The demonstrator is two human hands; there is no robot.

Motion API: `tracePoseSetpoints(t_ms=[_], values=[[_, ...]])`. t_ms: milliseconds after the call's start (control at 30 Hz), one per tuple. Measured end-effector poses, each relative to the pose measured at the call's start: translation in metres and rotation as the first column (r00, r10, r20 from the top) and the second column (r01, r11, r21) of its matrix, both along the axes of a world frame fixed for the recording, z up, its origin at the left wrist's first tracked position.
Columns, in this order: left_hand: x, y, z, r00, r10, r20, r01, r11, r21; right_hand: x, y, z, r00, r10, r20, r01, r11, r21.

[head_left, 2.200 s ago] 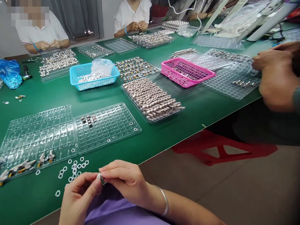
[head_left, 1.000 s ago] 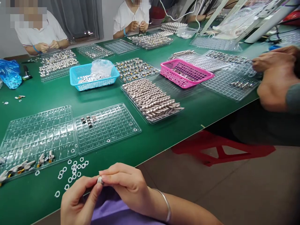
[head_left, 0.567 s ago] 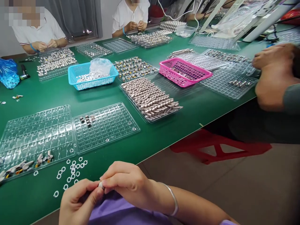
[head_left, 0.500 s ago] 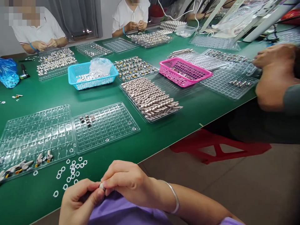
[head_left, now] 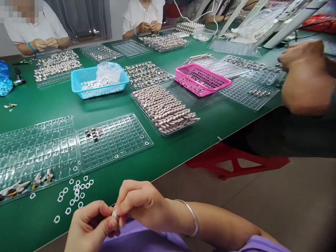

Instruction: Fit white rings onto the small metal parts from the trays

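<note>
My left hand (head_left: 88, 227) and my right hand (head_left: 140, 204) meet at the bottom of the view, just off the near edge of the green table (head_left: 65, 105). Both pinch one small silvery part (head_left: 114, 214) between their fingertips. A silver bangle (head_left: 193, 222) circles my right wrist. Several small white rings (head_left: 76, 190) lie loose on the table just ahead of my left hand. Beyond them sit two clear plastic grid trays: the left tray (head_left: 34, 154) holds a few white parts at its near edge, the right tray (head_left: 112, 140) a few dark parts.
A tray of metal pins (head_left: 164, 108), a blue basket (head_left: 98, 82) and a pink basket (head_left: 202, 78) stand further back among more trays. Two people in white work at the far side. Another person's hands (head_left: 304, 77) are at the right. A red stool (head_left: 236, 162) stands below.
My hands have stayed together on the small part and dropped slightly lower in view. The view has drifted a little to the right. The person's hands on the right have shifted.
</note>
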State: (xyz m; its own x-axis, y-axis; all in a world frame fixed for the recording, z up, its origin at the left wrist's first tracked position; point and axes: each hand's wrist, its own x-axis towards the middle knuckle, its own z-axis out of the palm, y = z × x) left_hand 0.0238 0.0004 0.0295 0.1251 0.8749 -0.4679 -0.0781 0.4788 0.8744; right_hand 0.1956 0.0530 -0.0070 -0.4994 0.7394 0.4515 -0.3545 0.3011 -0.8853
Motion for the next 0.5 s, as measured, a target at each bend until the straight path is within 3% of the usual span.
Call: tracePoseSetpoints(t_ms=[200, 500], values=[[-0.011, 0.003, 0.000, 0.977, -0.170, -0.127, 0.176, 0.983, 0.041, 0.010, 0.015, 0.010, 0.945, 0.112, 0.308, -0.149, 0.984, 0.100], [-0.011, -0.001, -0.006, 0.936, -0.319, -0.150, 0.332, 0.940, 0.074, 0.012, 0.008, 0.003, 0.959, 0.048, 0.278, -0.094, 0.984, 0.153]])
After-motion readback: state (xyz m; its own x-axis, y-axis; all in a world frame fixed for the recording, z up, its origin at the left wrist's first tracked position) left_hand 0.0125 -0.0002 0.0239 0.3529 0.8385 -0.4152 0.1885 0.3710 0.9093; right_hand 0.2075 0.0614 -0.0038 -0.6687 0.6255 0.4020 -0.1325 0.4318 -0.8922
